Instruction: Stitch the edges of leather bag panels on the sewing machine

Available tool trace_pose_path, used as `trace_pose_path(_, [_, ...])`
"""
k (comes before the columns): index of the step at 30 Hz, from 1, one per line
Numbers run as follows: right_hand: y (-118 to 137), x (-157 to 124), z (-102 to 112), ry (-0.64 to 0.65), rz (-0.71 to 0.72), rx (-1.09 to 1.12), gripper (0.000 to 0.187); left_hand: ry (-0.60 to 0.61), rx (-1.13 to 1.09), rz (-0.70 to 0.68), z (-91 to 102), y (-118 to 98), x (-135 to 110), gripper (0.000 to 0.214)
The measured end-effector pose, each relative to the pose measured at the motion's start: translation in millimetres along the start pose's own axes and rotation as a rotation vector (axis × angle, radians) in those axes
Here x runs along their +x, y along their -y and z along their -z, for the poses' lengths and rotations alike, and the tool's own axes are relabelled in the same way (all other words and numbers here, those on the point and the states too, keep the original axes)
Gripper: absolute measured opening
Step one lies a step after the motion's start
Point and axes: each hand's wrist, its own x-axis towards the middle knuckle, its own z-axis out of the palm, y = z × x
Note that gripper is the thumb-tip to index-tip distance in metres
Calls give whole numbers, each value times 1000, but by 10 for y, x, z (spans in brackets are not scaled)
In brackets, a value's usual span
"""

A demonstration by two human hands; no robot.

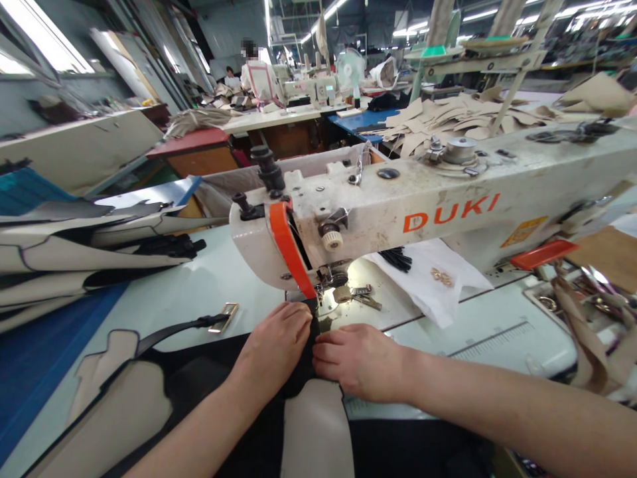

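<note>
A sewing machine [378,212] with an orange stripe on its head stands over the table. Just in front of its needle area, my left hand [276,342] has its fingers curled together on the black part of a black-and-beige fabric piece [318,425]. My right hand [355,358] pinches the same piece from the other side, close to the presser foot. The fingertips and the edge they hold are partly hidden. To the left, a black strap [172,330] ends in a rectangular metal buckle [225,317]. Small metal parts [365,297] lie behind the needle area.
White plastic [438,282] under the machine arm carries black strips and small gold-coloured pieces. Stacked beige panels [74,252] lie at left. A tray of hardware and straps [592,312] sits at right. Cut beige pieces [462,116] are heaped behind. A person [259,79] is farther back.
</note>
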Motion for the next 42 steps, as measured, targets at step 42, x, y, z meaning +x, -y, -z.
trace_pose_path(42, [-20, 81, -71, -158, -195, -151, 12, 23, -94, 67, 16, -17, 16, 20])
